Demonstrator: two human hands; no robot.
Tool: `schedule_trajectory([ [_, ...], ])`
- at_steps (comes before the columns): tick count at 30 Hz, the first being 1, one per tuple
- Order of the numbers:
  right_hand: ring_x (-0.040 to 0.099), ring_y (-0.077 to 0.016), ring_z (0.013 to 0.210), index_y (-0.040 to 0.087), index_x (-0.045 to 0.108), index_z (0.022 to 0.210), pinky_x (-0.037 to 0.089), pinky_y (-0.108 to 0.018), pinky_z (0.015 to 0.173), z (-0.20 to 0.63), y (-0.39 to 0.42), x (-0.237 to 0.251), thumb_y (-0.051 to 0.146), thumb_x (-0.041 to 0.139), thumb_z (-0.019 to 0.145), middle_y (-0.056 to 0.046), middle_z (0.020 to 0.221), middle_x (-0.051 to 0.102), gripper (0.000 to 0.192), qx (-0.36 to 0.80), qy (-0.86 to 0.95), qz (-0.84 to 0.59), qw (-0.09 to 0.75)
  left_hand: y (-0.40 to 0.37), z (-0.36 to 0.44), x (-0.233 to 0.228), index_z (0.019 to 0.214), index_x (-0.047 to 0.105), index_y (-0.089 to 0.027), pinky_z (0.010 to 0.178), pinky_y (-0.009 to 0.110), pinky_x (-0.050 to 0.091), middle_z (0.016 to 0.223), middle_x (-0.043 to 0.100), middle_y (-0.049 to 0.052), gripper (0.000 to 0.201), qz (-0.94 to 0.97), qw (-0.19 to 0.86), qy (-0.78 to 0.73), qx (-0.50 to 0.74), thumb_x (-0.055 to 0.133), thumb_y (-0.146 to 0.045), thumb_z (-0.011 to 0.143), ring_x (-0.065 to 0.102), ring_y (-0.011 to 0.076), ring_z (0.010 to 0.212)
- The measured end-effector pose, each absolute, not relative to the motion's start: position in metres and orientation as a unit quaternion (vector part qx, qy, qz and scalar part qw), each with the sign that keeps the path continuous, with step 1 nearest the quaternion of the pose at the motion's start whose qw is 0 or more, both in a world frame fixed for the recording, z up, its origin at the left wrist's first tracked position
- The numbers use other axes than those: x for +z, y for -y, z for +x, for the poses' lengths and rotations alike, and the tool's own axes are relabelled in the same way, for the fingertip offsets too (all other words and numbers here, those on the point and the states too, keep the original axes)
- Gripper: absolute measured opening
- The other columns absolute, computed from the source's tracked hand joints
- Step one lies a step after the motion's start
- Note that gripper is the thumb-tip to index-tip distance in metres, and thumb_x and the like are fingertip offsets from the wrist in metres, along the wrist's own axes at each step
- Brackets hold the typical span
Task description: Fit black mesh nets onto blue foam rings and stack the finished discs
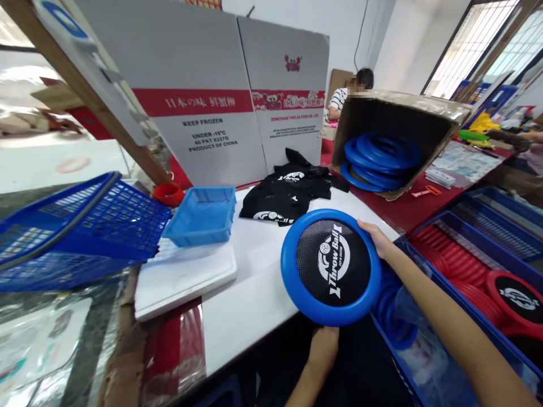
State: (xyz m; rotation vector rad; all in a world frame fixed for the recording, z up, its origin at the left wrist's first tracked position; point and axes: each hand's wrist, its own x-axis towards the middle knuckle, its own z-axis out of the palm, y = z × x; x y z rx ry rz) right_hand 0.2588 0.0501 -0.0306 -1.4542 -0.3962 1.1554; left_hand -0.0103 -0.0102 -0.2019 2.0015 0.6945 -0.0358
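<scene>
A pale wall [314,17] spans the top centre of the frame; a barred window [466,45] glows bright at upper right. A wooden post [87,90] slants through the upper left, and a white surface [246,322] lies at centre.

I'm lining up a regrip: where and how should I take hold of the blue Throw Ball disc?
Probably pinch the disc by its blue rim, coming from the picture's left: that edge is free, while the right hand holds the right edge and the left hand the bottom. The rim looks thick and rounded.
</scene>
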Motion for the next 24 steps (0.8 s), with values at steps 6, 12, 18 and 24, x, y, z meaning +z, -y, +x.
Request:
schedule_trajectory([
  [6,0.081,-0.0278,0.093,0.013,0.075,0.115,0.066,-0.039,0.094,0.258,-0.048,-0.032,0.036,0.064,0.102,-0.014,0.103,0.082,0.029,0.490,0.191,-0.617,0.585,0.023,0.001,-0.149,0.130,0.074,-0.022,0.108,0.050,0.054,0.131,0.074,0.017,0.041,0.868,0.387,-0.294,-0.099,0.045,-0.022,0.102,0.069,0.0367,0.127],
  [12,0.081,-0.0276,0.096,0.014,0.077,0.111,0.064,-0.042,0.102,0.259,-0.046,-0.034,0.036,0.065,0.102,-0.012,0.104,0.082,0.027,0.484,0.212,-0.608,0.593,0.021,-0.047,-0.038,0.129,0.076,-0.030,0.103,0.032,0.055,0.127,0.079,0.004,0.033,0.848,0.527,0.011,-0.058,0.068,-0.044,0.100,0.074,0.0249,0.116],
  [18,0.081,-0.0249,0.096,0.014,0.076,0.116,0.062,-0.040,0.105,0.257,-0.042,-0.034,0.034,0.063,0.104,-0.011,0.108,0.082,0.026,0.476,0.207,-0.602,0.607,-0.068,-0.068,0.021,0.105,0.073,-0.023,0.099,0.038,0.053,0.105,0.078,0.007,0.028,0.812,0.409,-0.234,0.344,0.054,-0.043,0.105,0.071,0.0233,0.102],
  [24,0.082,-0.0266,0.090,0.011,0.077,0.112,0.064,-0.043,0.100,0.251,-0.042,-0.028,0.033,0.060,0.105,-0.014,0.103,0.082,0.028,0.481,0.205,-0.600,0.605,-0.197,-0.034,0.001,0.114,0.068,-0.017,0.098,0.046,0.054,0.122,0.074,0.017,0.049,0.739,0.410,-0.414,0.338,0.067,-0.056,0.086,0.069,0.0332,0.109],
])
